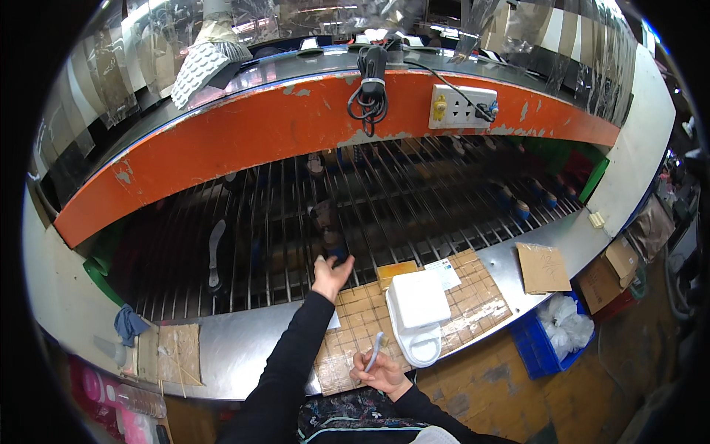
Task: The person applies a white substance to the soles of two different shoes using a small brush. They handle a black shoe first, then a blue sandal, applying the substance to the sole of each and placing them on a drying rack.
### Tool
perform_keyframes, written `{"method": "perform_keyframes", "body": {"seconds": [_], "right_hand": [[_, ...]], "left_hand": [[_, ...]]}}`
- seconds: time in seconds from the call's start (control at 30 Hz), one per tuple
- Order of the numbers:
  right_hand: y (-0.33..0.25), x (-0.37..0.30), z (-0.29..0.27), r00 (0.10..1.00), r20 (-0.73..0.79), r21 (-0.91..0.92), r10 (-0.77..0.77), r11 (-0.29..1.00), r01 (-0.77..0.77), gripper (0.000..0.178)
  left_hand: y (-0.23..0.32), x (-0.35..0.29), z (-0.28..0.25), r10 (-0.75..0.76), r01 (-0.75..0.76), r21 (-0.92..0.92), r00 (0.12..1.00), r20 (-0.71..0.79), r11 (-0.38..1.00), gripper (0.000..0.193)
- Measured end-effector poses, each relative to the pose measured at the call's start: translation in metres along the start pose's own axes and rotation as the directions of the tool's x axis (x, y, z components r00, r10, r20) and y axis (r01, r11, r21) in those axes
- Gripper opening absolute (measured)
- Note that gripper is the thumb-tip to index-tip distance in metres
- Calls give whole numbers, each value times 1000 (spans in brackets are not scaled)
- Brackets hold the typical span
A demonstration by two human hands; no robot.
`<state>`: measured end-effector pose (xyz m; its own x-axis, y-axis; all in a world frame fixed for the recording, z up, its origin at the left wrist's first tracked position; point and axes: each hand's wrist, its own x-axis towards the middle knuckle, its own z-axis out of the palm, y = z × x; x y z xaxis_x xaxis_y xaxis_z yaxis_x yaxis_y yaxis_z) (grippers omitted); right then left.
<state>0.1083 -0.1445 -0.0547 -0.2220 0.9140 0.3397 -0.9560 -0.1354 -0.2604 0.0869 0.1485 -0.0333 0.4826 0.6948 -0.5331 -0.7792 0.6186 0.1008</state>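
My left hand (332, 277) reaches out to the front of a dark metal-rod rack (281, 214). Its fingers and thumb are spread at the near end of a blurred, dark blue-ended piece (335, 250) that looks like a shoe part. Whether they touch it I cannot tell. Closer to my body, my right hand (382, 374) grips a small brush (376, 352) with a pale curved handle, bristles not clear. Just right of that hand stands a white plastic container (418, 311) with a round dish at its near end. Under it lies a brown checked board (355, 342).
An orange beam (296, 103) with a power strip (462, 107) and coiled cable (370, 92) spans above the rack. A pale strap-like piece (215, 251) lies on the rods. Cardboard (542, 268) rests on the metal ledge. A blue bin (551, 344) holds plastic bags.
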Motion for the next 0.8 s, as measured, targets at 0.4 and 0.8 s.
{"method": "perform_keyframes", "body": {"seconds": [0.4, 0.8], "right_hand": [[-2, 6, -3, 974, -191, -2, 118, 993, -121, 28], [-4, 10, 0, 965, -207, -60, 159, 983, -174, 26]], "left_hand": [[48, -91, -73, -315, 88, 411, 792, 523, 907, 17], [40, -89, -71, -243, -79, 528, 825, 511, 845, 17]]}}
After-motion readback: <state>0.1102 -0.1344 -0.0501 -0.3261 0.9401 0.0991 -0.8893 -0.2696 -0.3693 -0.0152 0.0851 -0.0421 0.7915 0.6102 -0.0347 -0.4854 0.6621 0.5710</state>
